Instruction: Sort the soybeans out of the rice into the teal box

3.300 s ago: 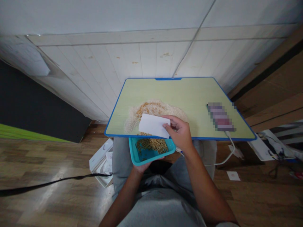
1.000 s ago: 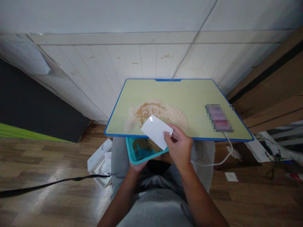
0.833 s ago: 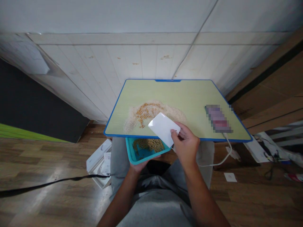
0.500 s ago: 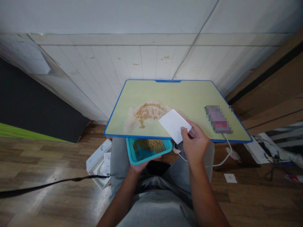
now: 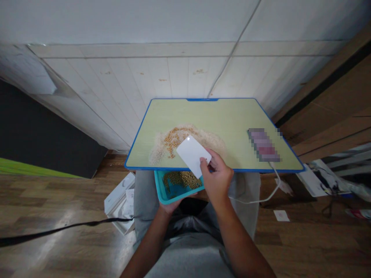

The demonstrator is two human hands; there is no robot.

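My right hand (image 5: 216, 173) pinches a thin white card (image 5: 193, 153) by its near right corner, thumb on top. The card hangs over the front edge of a pale green board (image 5: 232, 119) with a blue rim. Below that edge, my left hand (image 5: 171, 206) holds a turquoise tray (image 5: 165, 200) from underneath; most of its fingers are hidden. Yellow-brown beans (image 5: 187, 179) lie in the tray, partly covered by the card and the board's edge. On the board, left of the card, more beans (image 5: 171, 139) lie among a spread of white rice (image 5: 158, 150).
A phone (image 5: 263, 144), blurred out, lies at the board's right with a white cable (image 5: 278, 185) running down from it. A white panelled wall (image 5: 121, 81) stands behind the board. Left on the floor is an open white box (image 5: 120, 197); cardboard boxes (image 5: 327, 100) stand at right.
My right hand has moved left with the card, which now lies over the near middle of the rice and partly above the tray. My left hand still holds the tray in place.
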